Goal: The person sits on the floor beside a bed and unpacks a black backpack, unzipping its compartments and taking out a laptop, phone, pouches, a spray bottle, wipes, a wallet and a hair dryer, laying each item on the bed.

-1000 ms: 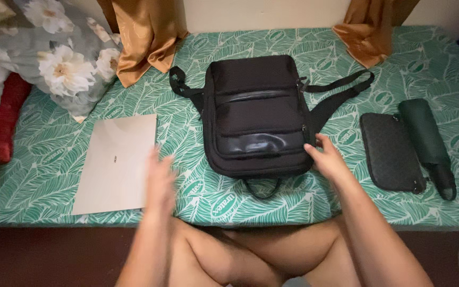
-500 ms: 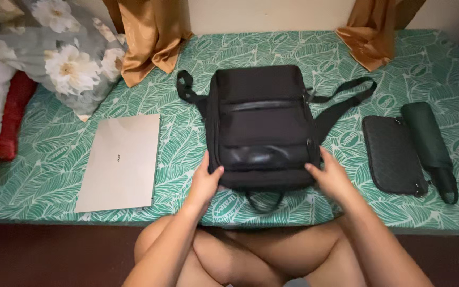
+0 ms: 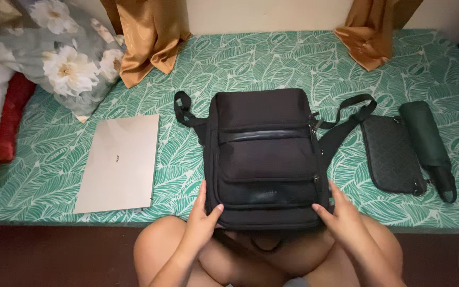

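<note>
A: Nearest to you, what have your hands got?

B: Your left hand [image 3: 202,219] and your right hand [image 3: 341,220] each clasp a near corner of the black backpack [image 3: 265,159], thumbs on top, fingers curled round the bottom edge. The bag lies flat on the green leaf-print bed [image 3: 251,64], its near end hanging over the edge above your knees.

A: How far along are you?

B: Early, I'd judge. Every zip I can see looks closed, and nothing has gone in.

A: What is left lying out?

B: The closed beige laptop [image 3: 119,162] sits left of the bag, apart from it. To the right, the dark pouch [image 3: 391,154] lies just beside the loose strap [image 3: 346,119], with the folded green umbrella [image 3: 426,143] against it. Farthest off, the floral pillow [image 3: 54,58] and the orange curtain [image 3: 147,37]
</note>
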